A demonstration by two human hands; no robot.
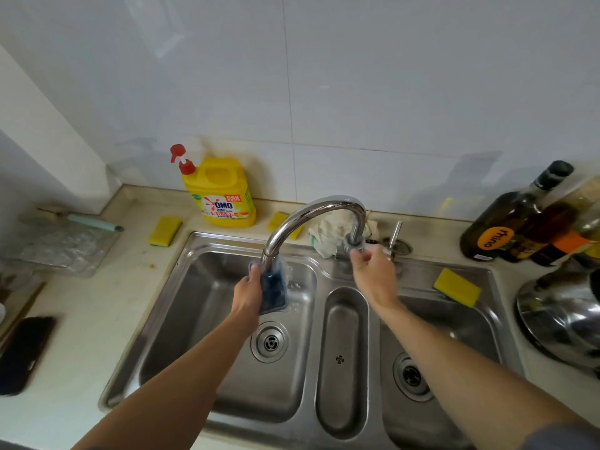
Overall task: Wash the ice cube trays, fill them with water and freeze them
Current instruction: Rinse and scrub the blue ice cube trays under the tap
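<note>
A blue ice cube tray (pixel 273 289) is held by my left hand (pixel 248 297) over the left basin of the steel sink (pixel 227 397), its far end right under the spout of the chrome faucet (pixel 311 216). My fingers curl round the tray's left edge. My right hand (pixel 373 271) reaches to the faucet's base and pinches the handle (pixel 360 248) there. I cannot make out whether water is running. A clear plastic tray (pixel 61 248) lies on the counter at the left.
Yellow dish soap bottle (pixel 220 193) stands behind the sink, with yellow sponges (pixel 164 231) (pixel 457 287) and a crumpled cloth (pixel 331 232) nearby. Dark bottles (pixel 516 219) and a steel pot lid (pixel 561 316) crowd the right counter. A phone (pixel 22 352) lies at the left.
</note>
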